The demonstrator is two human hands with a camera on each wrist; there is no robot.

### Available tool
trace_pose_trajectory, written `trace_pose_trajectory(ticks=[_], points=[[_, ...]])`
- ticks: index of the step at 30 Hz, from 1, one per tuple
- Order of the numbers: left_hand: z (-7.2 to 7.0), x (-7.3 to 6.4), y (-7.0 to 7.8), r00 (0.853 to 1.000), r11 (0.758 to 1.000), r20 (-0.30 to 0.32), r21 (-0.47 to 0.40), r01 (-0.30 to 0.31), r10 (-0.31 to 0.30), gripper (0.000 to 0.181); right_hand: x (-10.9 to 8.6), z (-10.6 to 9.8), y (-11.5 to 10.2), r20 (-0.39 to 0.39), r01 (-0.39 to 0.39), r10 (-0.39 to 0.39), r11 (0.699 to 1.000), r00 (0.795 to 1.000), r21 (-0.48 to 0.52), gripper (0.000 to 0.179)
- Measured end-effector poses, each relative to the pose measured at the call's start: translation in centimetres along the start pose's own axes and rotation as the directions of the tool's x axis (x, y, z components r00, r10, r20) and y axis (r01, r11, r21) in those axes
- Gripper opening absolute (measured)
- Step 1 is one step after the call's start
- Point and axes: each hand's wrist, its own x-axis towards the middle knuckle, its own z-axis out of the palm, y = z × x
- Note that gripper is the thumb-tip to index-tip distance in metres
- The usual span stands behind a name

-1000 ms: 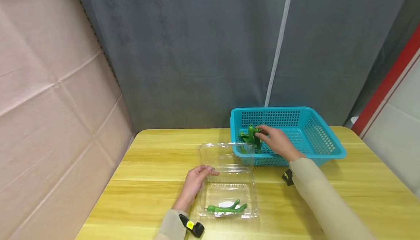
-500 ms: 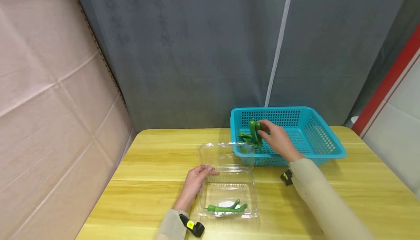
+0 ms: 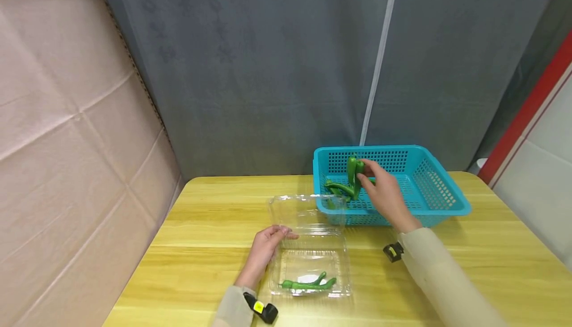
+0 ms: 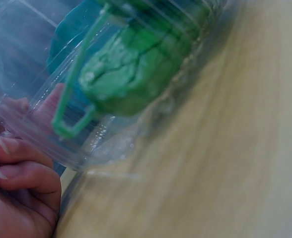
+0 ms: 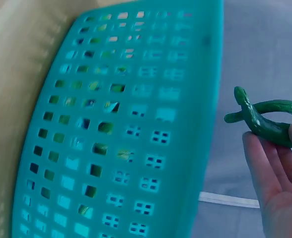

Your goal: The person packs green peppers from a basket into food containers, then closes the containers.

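My left hand [image 3: 264, 247] grips the left edge of an open clear plastic clamshell box [image 3: 311, 257], near its hinge. In the left wrist view, curled fingers [image 4: 29, 173] meet the box's edge. Green chili peppers [image 3: 308, 285] lie at the near side of the box. Over the left part of a blue plastic basket [image 3: 435, 184], my right hand [image 3: 386, 193] pinches two green peppers [image 5: 265, 121] between thumb and fingers. They stand crossed above the basket's rim in the right wrist view. More peppers [image 3: 337, 188] lie below in the basket, partly hidden.
Both box and basket stand on a light wooden table [image 3: 214, 218]. The raised clear lid [image 3: 295, 208] overlaps the basket's near left corner in the head view. A grey curtain [image 3: 268, 94] hangs behind the table, and a pale draped wall [image 3: 80, 168] is at left.
My right hand has risen slightly and shifted right, lifting the two peppers off those in the basket. The left hand and the clamshell box have stayed in place.
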Motion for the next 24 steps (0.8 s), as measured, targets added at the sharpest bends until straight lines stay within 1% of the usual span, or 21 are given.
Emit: trace_pose_trajectory(ticks=[5, 8, 12, 15, 19, 24], points=[[0.1, -0.1, 0.0, 1.000, 1.000, -0.005, 0.005, -0.020, 0.020, 0.039, -1.3, -0.5, -0.7, -0.061, 0.027, -0.025, 0.999, 0.998, 0.037, 0.038], [0.0, -0.2, 0.1, 1.000, 1.000, -0.008, 0.005, -0.029, 0.029, 0.038, -1.9, -0.6, -0.9, -0.076, 0.028, -0.024, 0.999, 0.997, 0.047, 0.039], [-0.2, -0.3, 0.2, 1.000, 1.000, 0.004, -0.010, 0.010, -0.010, 0.038, -2.9, -0.8, -1.0, -0.070, 0.017, -0.012, 0.998, 0.997, 0.065, 0.039], [-0.4, -0.2, 0.3, 0.999, 0.999, 0.024, -0.026, 0.041, -0.040, 0.039, -3.6, -1.0, -1.1, -0.083, 0.003, 0.004, 0.996, 0.997, 0.086, 0.039], [-0.4, -0.1, 0.4, 0.999, 0.999, 0.029, -0.032, 0.044, -0.043, 0.037, -4.4, -1.2, -1.4, -0.113, 0.000, 0.013, 0.993, 0.994, 0.114, 0.038], [-0.1, -0.3, 0.4, 0.999, 0.999, 0.008, -0.011, 0.035, -0.035, 0.038, -5.6, -1.3, -1.7, -0.151, 0.006, 0.015, 0.991, 0.988, 0.137, 0.038]])
